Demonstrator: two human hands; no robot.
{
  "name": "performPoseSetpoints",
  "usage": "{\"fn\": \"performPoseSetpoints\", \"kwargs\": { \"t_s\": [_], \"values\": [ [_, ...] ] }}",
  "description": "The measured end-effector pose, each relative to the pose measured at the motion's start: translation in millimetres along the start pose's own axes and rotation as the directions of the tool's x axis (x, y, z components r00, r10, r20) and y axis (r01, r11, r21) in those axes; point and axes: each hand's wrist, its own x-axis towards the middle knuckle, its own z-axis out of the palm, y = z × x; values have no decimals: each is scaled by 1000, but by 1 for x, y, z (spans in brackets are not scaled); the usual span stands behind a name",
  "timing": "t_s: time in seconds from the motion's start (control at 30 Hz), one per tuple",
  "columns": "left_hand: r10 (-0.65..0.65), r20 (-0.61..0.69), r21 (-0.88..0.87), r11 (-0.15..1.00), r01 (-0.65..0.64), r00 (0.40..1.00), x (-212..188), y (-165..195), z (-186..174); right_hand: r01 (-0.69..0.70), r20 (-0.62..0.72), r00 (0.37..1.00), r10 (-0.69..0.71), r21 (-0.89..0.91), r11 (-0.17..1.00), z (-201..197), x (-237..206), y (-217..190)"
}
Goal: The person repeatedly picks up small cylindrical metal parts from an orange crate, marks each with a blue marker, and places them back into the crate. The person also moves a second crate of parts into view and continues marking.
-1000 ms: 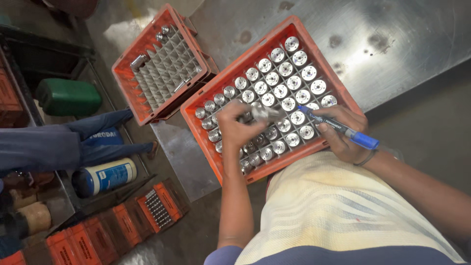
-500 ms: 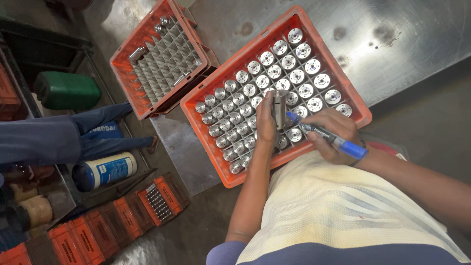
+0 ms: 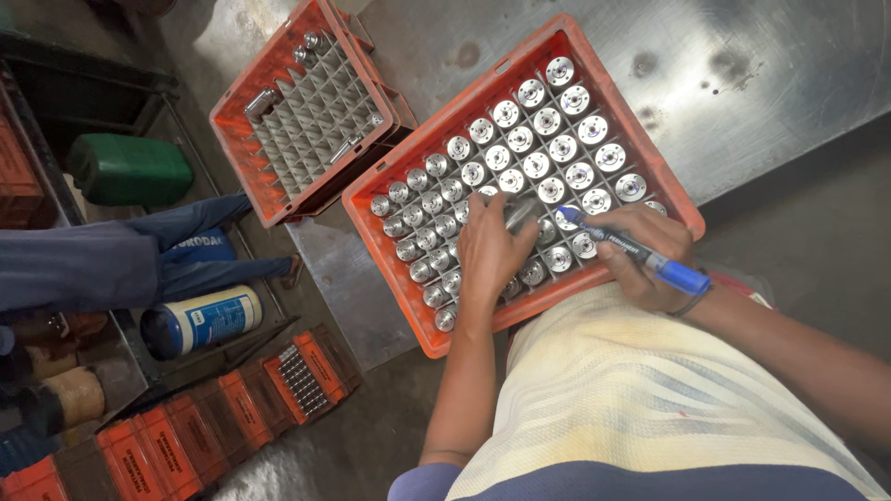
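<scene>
Two orange compartment crates rest on a scuffed steel table (image 3: 761,83). Larger crate (image 3: 640,139), near the person: its grid cells are nearly all filled with upright round metal parts (image 3: 548,121), shiny ends up. Smaller crate (image 3: 243,139), further left: mostly bare grid, with a few metal parts at its far corner and left edge. Left of the table, a dark rack holds a green canister (image 3: 130,169) and a white and blue can (image 3: 204,320) lying on its side; a blue sleeve (image 3: 83,264) of another person reaches across it. Rows of small orange boxes (image 3: 176,436) sit near left. Left hand (image 3: 492,250) lies over the near rows of the larger crate, fingers curled round one metal part (image 3: 520,213) tilted above its cell. Right hand (image 3: 645,255), at the crate's near rim, is closed round a blue marker (image 3: 636,250), tip pointing left toward the tilted part.
</scene>
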Motion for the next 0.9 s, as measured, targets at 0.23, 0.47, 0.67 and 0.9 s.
{"fn": "performPoseSetpoints", "kwargs": {
  "t_s": [0.23,0.47,0.67,0.9],
  "values": [
    [35,-76,-63,997,-39,996,10,10,23,3,-11,1000,-3,-17,1000,-11,8,2],
    [118,-119,39,993,-114,986,37,-5,46,-12,-23,1000,11,-6,1000,-13,8,3],
    [224,-183,-709,644,-287,957,46,-40,17,101,18,995,-99,-99,990,-13,6,-2],
    [110,228,-972,85,219,967,32,-24,72,159,44,987,-157,-59,985,0,14,-4]
  ]
}}
